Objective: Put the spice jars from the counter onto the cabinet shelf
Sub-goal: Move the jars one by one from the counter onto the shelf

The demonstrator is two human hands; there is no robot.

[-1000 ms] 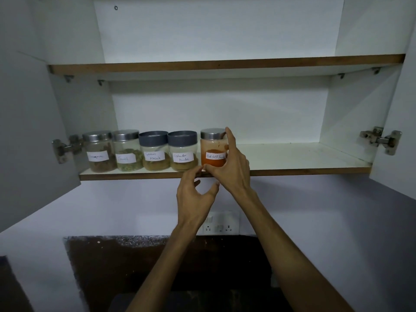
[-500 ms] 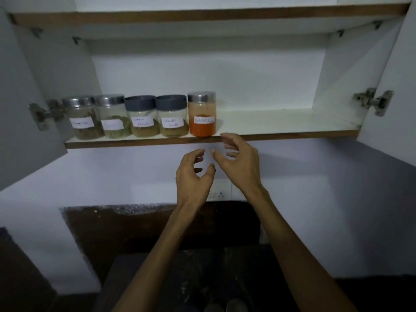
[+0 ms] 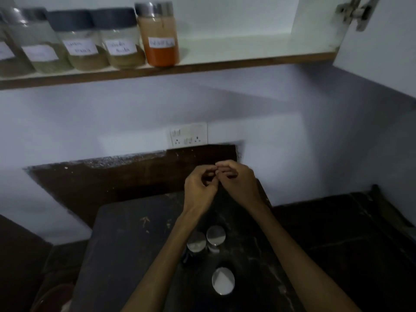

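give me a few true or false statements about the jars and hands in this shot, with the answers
1. The jar of orange-red powder stands at the right end of the row on the cabinet shelf. True.
2. The right hand grips a jar. False: it holds nothing, fingers loosely curled.
3. Silver-lidded jars stand on the dark counter below the hands. True.
4. The left hand rests on the shelf. False: it hangs well below it, over the counter.
5. All shelf jars have silver lids. False: two have dark lids.

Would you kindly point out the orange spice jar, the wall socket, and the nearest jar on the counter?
orange spice jar (image 3: 161,51): head view, orange powder.
wall socket (image 3: 189,134): head view, plate face.
nearest jar on the counter (image 3: 223,281): head view, metal lid.
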